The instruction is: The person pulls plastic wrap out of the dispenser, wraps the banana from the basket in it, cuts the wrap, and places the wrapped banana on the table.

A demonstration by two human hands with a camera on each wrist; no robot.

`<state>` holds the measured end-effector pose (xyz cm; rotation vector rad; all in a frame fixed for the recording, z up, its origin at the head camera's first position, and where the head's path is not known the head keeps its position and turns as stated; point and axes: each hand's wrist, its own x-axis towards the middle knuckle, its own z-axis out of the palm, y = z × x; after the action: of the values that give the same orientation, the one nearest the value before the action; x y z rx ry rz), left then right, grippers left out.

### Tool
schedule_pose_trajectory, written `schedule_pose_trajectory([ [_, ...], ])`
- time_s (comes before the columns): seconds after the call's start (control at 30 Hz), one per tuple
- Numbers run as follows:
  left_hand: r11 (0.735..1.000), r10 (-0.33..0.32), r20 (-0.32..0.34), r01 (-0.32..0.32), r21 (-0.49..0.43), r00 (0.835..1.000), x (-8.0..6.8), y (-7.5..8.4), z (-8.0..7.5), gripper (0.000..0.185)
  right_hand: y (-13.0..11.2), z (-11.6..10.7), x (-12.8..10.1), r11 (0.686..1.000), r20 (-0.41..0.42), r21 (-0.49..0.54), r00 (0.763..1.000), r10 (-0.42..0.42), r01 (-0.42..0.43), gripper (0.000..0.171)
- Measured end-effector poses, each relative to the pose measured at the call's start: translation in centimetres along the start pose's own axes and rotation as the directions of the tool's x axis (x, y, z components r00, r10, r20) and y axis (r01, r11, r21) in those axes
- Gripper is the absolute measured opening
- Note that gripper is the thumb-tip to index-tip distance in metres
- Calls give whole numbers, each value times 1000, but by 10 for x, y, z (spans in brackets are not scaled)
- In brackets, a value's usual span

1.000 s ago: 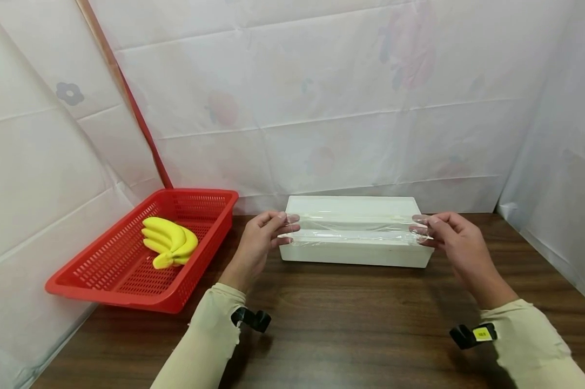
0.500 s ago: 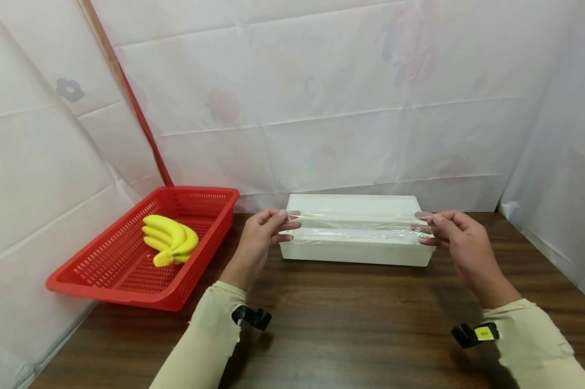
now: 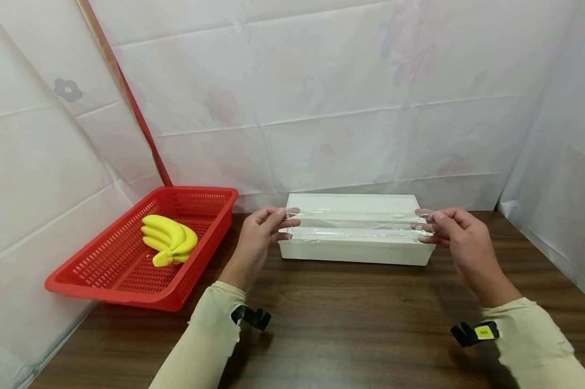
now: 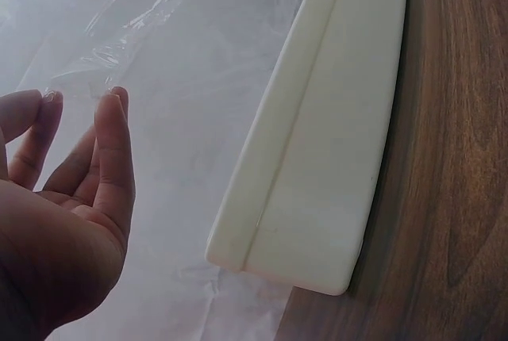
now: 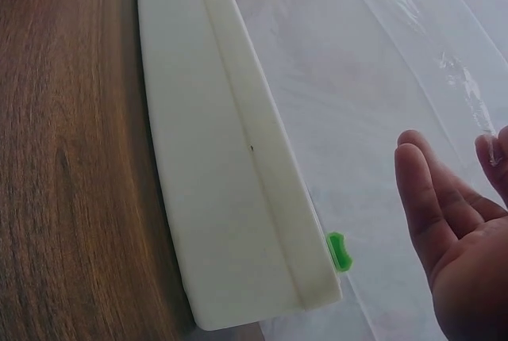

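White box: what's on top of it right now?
A clear plastic film is stretched above the white box, pinched by the left hand and right hand. Whether the film touches the box, and what is inside, cannot be seen.

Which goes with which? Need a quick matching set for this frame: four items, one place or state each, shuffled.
Items:
1. bananas
2. red basket
3. plastic film
4. white box

States:
A. stretched between left hand and right hand
B. on table, left side by the wall
C. on table, under the film
D. lying inside the basket

Pairs: 1-D, 2-B, 3-A, 4-C
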<state>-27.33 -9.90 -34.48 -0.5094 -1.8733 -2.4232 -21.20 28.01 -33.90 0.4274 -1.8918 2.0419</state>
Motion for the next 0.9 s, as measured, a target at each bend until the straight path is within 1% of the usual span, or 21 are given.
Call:
schedule_pose_trajectory([
  [0.1, 1000, 9, 4, -9, -4, 1000, 0, 1, 1, 24, -1, 1, 0, 1000, -15, -7, 1000, -4, 4, 28],
  [0.13, 1000, 10, 4, -10, -4, 1000, 0, 1, 1, 21, -2, 1, 0, 1000, -19, -13, 1000, -3, 3, 31],
  [0.23, 1000, 12, 1, -12, -3, 1000, -1, 2, 1, 19, -2, 1, 0, 1000, -19, 0, 1000, -10, 10, 32],
  [0.3, 1000, 11, -1, -11, -1, 1000, -1, 3, 2, 21, -2, 1, 0, 1000, -10, 17, 1000, -20, 21, 30],
  [0.4, 1000, 11, -2, -11, 3, 1000, -1, 4, 2, 26, -4, 2, 0, 1000, -13, 13, 1000, -27, 27, 27],
  [0.53, 1000, 21, -7, -21, -3, 1000, -2, 5, 3, 29, -7, 3, -1, 999, -33, -31, 999, -19, 18, 33],
  [0.6, 1000, 24, -10, -25, -11, 1000, -2, 5, 3, 30, -7, 4, -2, 1000, -37, -18, 999, -15, 15, 33],
  [0.77, 999, 23, -12, -24, -45, 1000, -4, 2, 3, 23, -5, 5, -7, 1000, -42, 6, 999, -12, 13, 31],
  [0.87, 998, 29, -12, -30, -54, 1000, -6, 2, 3, 18, -5, 6, -8, 1000, -39, -23, 999, -21, 20, 34],
  [0.9, 998, 31, -9, -31, -55, 999, -6, 2, 4, 17, -4, 6, -8, 1000, -33, -17, 999, -25, 24, 34],
])
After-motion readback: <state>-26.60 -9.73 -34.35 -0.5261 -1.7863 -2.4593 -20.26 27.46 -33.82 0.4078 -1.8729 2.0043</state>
